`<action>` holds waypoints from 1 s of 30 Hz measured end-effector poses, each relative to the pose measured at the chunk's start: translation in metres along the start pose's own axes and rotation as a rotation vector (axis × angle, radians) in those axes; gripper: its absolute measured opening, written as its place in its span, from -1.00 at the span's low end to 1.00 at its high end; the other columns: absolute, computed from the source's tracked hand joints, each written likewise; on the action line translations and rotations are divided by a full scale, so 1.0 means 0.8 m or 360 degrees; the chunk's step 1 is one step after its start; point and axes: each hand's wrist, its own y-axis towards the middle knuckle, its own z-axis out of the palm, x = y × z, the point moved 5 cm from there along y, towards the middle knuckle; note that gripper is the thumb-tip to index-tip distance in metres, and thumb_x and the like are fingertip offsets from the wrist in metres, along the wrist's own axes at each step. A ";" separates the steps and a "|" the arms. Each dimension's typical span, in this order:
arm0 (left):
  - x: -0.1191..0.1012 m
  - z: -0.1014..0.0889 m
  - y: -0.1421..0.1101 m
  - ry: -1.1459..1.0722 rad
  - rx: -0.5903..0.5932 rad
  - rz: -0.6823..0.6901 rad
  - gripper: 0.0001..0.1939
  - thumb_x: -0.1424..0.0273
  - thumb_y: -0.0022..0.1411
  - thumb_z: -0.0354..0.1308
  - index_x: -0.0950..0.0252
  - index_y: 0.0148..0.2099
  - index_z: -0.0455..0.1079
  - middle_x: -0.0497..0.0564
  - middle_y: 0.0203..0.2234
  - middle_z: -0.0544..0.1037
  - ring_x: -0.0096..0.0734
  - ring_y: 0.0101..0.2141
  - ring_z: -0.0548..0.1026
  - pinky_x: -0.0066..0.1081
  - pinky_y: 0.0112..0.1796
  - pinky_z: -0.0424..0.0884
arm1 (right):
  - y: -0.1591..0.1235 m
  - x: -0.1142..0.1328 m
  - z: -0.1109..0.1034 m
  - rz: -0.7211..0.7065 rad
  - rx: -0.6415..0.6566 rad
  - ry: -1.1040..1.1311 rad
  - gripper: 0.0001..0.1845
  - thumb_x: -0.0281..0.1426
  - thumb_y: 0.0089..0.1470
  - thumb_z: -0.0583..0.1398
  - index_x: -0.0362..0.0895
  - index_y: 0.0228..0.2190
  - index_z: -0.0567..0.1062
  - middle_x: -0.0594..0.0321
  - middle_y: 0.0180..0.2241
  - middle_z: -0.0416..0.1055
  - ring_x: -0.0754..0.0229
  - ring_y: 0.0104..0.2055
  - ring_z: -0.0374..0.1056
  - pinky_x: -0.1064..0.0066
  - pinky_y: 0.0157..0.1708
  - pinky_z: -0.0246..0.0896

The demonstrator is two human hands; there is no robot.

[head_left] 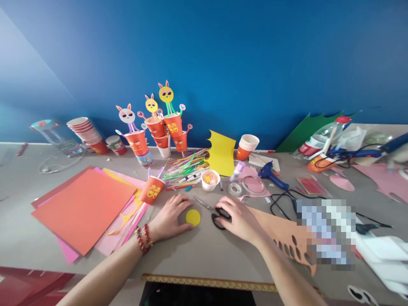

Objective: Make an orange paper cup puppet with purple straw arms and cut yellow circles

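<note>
On the grey table a yellow paper circle [193, 218] lies flat. My left hand [172, 216], a red bead bracelet at its wrist, rests palm down beside it, fingers spread and the thumb at the circle's lower left edge. To the right, my right hand [238, 217] has its fingers on the black handles of a pair of scissors [219, 223]. The blades lie on the table and point up and left, toward the left hand's fingertips. Beyond the hands stands a white paper cup [210, 181] with small paper pieces in it.
Orange and pink paper sheets [86, 208] lie left, near a tipped red cup [152, 190]. Behind are bunny-faced cup figures [137, 143], pipe cleaners [188, 166] and yellow paper [221, 155]. At right are a blue glue gun [273, 175], a black cord, and holed peach paper [277, 231].
</note>
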 end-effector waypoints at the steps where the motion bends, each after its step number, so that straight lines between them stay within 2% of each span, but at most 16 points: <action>1: 0.002 0.001 -0.001 0.0019 0.0025 -0.0007 -0.44 0.18 0.17 0.26 0.19 0.19 0.29 0.17 0.08 0.38 -0.03 0.08 0.35 -0.04 0.11 0.29 | 0.000 0.000 0.000 -0.0001 0.0003 0.0009 -0.77 -0.42 0.09 0.28 -0.07 -0.18 0.45 0.18 -0.13 0.44 0.06 -0.06 0.37 0.28 -0.05 0.25; 5: 0.006 0.006 -0.002 0.0041 0.0052 -0.0005 -0.59 0.23 0.23 0.21 0.18 0.10 0.34 0.13 0.06 0.38 -0.07 0.04 0.36 -0.06 0.08 0.31 | 0.000 0.003 -0.002 0.0011 -0.0006 0.0025 -0.80 -0.41 0.09 0.26 -0.07 -0.19 0.46 0.17 -0.14 0.44 0.06 -0.07 0.38 0.29 -0.06 0.27; 9: 0.007 0.010 -0.002 0.0041 0.0026 0.0009 -0.63 0.24 0.25 0.19 0.19 0.07 0.33 0.13 0.05 0.39 -0.08 0.03 0.36 -0.07 0.06 0.32 | 0.000 0.003 -0.016 0.0060 -0.0106 0.0053 -0.91 -0.38 0.15 0.22 -0.07 -0.25 0.48 0.17 -0.17 0.48 0.09 -0.12 0.42 0.34 -0.11 0.28; 10: 0.007 0.011 -0.002 0.0045 0.0013 0.0008 -0.64 0.24 0.26 0.19 0.20 0.07 0.32 0.13 0.04 0.39 -0.08 0.02 0.37 -0.07 0.05 0.33 | -0.002 -0.001 -0.024 0.0118 -0.0172 0.0056 -0.93 -0.37 0.19 0.18 -0.07 -0.27 0.48 0.17 -0.18 0.49 0.10 -0.15 0.44 0.36 -0.14 0.29; 12: 0.008 0.013 -0.002 0.0061 -0.0012 0.0000 -0.66 0.25 0.27 0.18 0.20 0.06 0.32 0.13 0.03 0.40 -0.08 0.02 0.37 -0.05 0.05 0.32 | -0.008 -0.013 -0.048 0.0272 -0.0350 0.0044 -0.84 -0.35 0.26 0.09 -0.06 -0.31 0.47 0.17 -0.21 0.52 0.13 -0.21 0.46 0.41 -0.24 0.29; 15: 0.008 0.016 -0.002 0.0087 -0.0044 0.0000 -0.68 0.25 0.28 0.17 0.20 0.05 0.31 0.13 0.02 0.41 -0.08 0.02 0.38 -0.03 0.07 0.32 | -0.019 -0.030 -0.087 0.0419 -0.0564 -0.0076 -0.78 -0.34 0.28 0.06 -0.06 -0.34 0.47 0.20 -0.28 0.55 0.16 -0.31 0.48 0.45 -0.36 0.26; 18: 0.007 0.017 -0.003 0.0094 -0.0093 0.0009 -0.67 0.24 0.26 0.19 0.21 0.02 0.31 0.13 0.02 0.42 -0.06 0.04 0.39 -0.03 0.08 0.32 | -0.026 -0.042 -0.115 0.0448 -0.0603 -0.0253 -0.82 -0.32 0.23 0.10 -0.05 -0.33 0.49 0.22 -0.31 0.57 0.15 -0.38 0.49 0.43 -0.42 0.24; 20: 0.007 0.015 -0.003 0.0090 -0.0126 -0.0002 -0.63 0.21 0.25 0.19 0.22 0.05 0.30 0.14 0.02 0.42 -0.05 0.05 0.39 -0.03 0.09 0.32 | -0.026 -0.048 -0.124 0.0424 -0.0573 -0.0301 -0.83 -0.32 0.22 0.11 -0.04 -0.33 0.50 0.23 -0.33 0.57 0.14 -0.38 0.49 0.43 -0.41 0.24; 24: 0.010 0.014 -0.002 0.0034 -0.0155 -0.0043 -0.63 0.23 0.30 0.14 0.20 0.10 0.26 0.14 0.02 0.44 -0.07 0.04 0.41 -0.04 0.08 0.35 | -0.010 -0.053 -0.120 0.0362 -0.0494 -0.0303 -0.85 -0.38 0.20 0.12 -0.05 -0.34 0.49 0.22 -0.29 0.57 0.14 -0.34 0.49 0.43 -0.40 0.26; 28: 0.018 0.014 0.000 -0.0073 -0.0212 -0.0113 -0.75 0.32 0.33 0.10 0.20 0.04 0.29 0.12 -0.04 0.48 -0.13 -0.01 0.45 -0.09 0.03 0.39 | 0.022 -0.051 -0.089 0.0289 -0.0218 -0.0444 -0.82 -0.43 0.23 0.12 -0.07 -0.39 0.50 0.22 -0.25 0.55 0.12 -0.16 0.47 0.44 -0.28 0.27; 30: 0.022 0.015 0.001 -0.0130 -0.0235 -0.0146 -0.78 0.34 0.33 0.10 0.20 0.02 0.30 0.11 -0.06 0.49 -0.15 -0.03 0.46 -0.12 0.01 0.42 | 0.037 -0.052 -0.074 0.0271 -0.0138 -0.0499 -0.83 -0.45 0.22 0.14 -0.07 -0.38 0.52 0.24 -0.25 0.55 0.15 -0.18 0.47 0.46 -0.27 0.25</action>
